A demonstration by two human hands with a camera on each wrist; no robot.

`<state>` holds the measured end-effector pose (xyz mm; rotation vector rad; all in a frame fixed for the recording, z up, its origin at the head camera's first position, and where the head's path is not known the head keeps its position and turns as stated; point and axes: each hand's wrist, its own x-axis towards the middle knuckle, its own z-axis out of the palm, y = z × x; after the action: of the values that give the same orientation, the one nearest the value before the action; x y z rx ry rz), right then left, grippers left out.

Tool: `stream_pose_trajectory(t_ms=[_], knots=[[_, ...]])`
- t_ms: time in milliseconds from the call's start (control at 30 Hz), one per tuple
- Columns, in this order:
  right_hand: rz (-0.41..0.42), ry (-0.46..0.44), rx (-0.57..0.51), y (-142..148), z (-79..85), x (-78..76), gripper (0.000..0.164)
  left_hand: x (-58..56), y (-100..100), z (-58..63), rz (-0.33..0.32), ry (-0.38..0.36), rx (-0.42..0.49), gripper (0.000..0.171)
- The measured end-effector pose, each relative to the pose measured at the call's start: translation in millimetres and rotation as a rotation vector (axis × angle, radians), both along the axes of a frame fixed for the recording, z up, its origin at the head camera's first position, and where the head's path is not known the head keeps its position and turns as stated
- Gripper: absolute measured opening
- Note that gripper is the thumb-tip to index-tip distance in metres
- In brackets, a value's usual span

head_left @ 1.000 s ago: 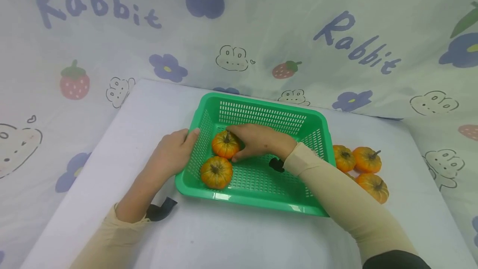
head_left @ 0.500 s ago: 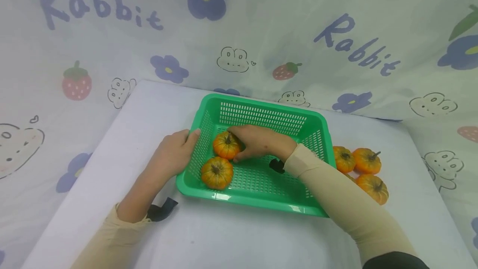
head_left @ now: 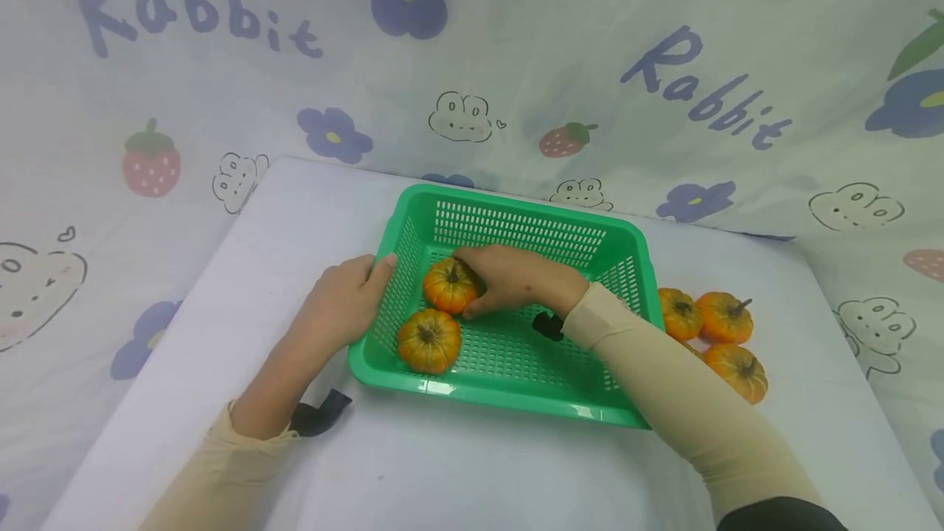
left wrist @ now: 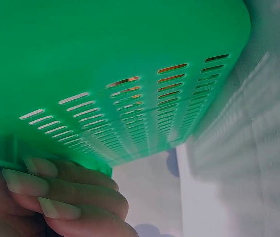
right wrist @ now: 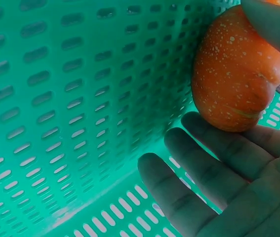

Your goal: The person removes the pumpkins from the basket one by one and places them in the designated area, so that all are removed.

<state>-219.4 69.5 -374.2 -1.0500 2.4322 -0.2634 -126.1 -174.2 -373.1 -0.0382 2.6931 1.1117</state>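
A green perforated plastic basket (head_left: 509, 412) stands on the white table. My left hand (head_left: 339, 300) grips its left rim, thumb over the top; in the left wrist view the curled fingers (left wrist: 75, 195) sit under the rim. Inside, my right hand (head_left: 509, 277) holds a small orange pumpkin (head_left: 447, 289) from its right side. The right wrist view has the thumb over this pumpkin (right wrist: 238, 74) and a finger against its other side, the remaining fingers spread beside it. A second small pumpkin (head_left: 428, 341) lies in the basket's front left corner.
Several more small pumpkins (head_left: 726, 316) lie on the table just right of the basket, partly hidden by the right sleeve (head_left: 686, 400). A white cloth (head_left: 501, 39) printed with rabbits, flowers and strawberries hangs behind the table.
The pumpkin in my right hand has shifted very slightly to the right along with the hand. My left hand stays on the rim.
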Motion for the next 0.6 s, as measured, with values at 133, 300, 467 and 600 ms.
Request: stream_pose_trajectory(t_ms=[133, 300, 467, 600], knots=[[-0.006, 0.006, 0.002, -0.3, 0.2, 0.4, 0.083, 0.3, -0.1, 1.4, 0.0, 0.007, -0.016, 0.056], [-0.013, 0.009, 0.003, -0.4, 1.6, 1.4, 0.084, 0.4, -0.2, 1.9, -0.003, 0.0, -0.022, 0.056], [-0.019, 0.011, -0.005, 0.8, 2.8, 1.9, 0.084, 0.8, -0.2, 1.6, 0.001, -0.006, -0.026, 0.056], [-0.025, 0.01, -0.019, 1.9, 5.2, 2.6, 0.087, 1.1, 0.2, 1.9, 0.002, -0.005, -0.025, 0.057]])
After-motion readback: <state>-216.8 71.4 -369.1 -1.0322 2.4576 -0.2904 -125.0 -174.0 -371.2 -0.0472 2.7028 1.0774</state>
